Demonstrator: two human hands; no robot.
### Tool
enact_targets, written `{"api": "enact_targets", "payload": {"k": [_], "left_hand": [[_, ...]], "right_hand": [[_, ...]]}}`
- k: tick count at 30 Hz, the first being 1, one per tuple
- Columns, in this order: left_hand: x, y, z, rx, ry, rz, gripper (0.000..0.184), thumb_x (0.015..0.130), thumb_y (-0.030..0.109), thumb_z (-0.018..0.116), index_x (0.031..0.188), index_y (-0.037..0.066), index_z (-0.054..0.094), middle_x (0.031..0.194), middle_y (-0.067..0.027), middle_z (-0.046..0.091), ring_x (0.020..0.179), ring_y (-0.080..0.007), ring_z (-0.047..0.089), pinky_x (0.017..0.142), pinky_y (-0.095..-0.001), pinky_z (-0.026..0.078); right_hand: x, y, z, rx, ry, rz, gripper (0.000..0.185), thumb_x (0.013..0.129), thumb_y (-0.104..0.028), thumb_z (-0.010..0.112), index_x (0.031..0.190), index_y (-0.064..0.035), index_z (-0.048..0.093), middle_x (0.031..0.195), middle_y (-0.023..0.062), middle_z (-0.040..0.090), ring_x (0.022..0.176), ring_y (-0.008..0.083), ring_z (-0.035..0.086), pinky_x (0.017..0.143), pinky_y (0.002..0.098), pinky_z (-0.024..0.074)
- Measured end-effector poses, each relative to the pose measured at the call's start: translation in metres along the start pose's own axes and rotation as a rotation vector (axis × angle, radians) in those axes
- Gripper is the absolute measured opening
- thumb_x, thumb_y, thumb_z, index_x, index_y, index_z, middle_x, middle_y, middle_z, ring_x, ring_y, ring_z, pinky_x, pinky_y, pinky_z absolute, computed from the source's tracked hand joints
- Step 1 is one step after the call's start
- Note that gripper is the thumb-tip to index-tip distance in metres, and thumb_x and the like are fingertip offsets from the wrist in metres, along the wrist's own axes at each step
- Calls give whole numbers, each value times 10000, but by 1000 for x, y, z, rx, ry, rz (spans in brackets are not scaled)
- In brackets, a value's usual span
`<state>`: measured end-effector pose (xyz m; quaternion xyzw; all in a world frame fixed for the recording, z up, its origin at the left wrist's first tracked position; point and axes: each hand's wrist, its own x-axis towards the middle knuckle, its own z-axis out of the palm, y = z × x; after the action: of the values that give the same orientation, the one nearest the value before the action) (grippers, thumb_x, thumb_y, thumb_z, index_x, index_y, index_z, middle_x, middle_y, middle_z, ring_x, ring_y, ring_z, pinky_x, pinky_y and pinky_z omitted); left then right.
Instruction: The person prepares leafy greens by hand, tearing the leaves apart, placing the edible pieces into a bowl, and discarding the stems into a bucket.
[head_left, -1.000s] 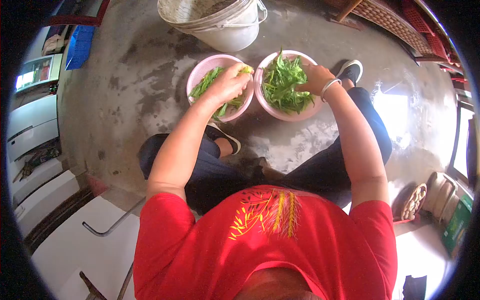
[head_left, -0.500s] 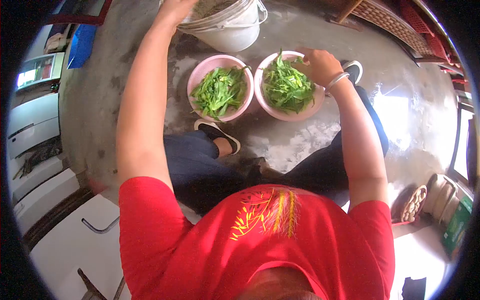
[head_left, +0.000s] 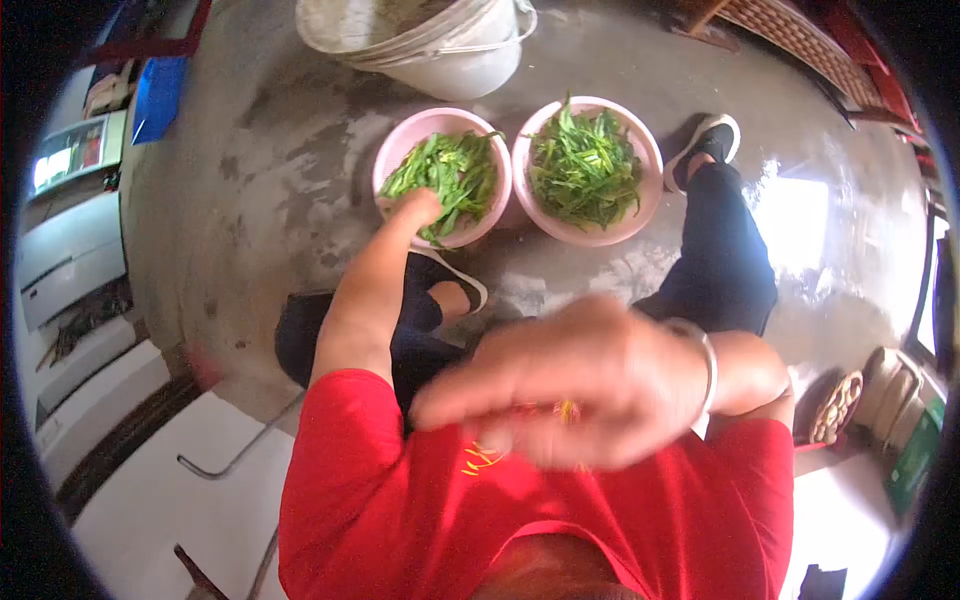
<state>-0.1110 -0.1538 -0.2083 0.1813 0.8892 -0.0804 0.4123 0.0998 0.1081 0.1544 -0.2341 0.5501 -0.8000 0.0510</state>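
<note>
Two pink plastic baskets stand side by side on the floor, the left basket (head_left: 388, 140) and the right basket (head_left: 645, 140). Leafy greens (head_left: 465, 170) lie in the left one, and a similar pile of greens (head_left: 585, 170) fills the right one. My left hand (head_left: 420, 207) is at the near left side of the left basket, against the leaves; its fingers are hidden. Raised close to the camera in front of my chest, my right hand (head_left: 590, 385) is blurred, with its fingers stretched out to the left and nothing visible in it. A bracelet circles the right wrist.
A white bucket (head_left: 470, 65) with a wire handle stands beyond the baskets. My shoes (head_left: 715, 140) are planted on either side of them. Wicker-panelled furniture (head_left: 790, 45) lines the upper right. At the left are white cabinets (head_left: 75, 250) and a bent metal rod (head_left: 235, 460).
My left hand has come from the bucket's rim down to the left basket. My right hand has left the right basket and risen toward the camera.
</note>
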Motion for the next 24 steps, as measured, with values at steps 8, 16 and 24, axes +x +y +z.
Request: {"api": "enact_targets", "payload": {"k": [8,16,24], "left_hand": [[-25,40,4,338,110,-148,430,765,414,619,1006,58,615,955,-121,650,892,-252,628,732,-354,497],[-16,42,-9,228,106,-204,373,712,333,640,959,52,643,1009,-146,631,932,-280,612,766,-362,488],[-40,20,-103,14,4,-292,487,712,404,581,1042,49,628,1118,-165,583,1045,-307,556,870,-386,435]], "right_hand": [[2,-3,4,252,133,-244,320,837,-163,520,1066,59,536,896,193,618,768,303,627,673,359,522],[-1,-9,-21,370,159,-169,219,793,-97,553,962,42,574,831,167,619,725,279,621,646,337,512],[3,7,-37,46,-74,20,198,815,-68,548,993,13,576,811,160,611,703,247,617,616,306,498]]}}
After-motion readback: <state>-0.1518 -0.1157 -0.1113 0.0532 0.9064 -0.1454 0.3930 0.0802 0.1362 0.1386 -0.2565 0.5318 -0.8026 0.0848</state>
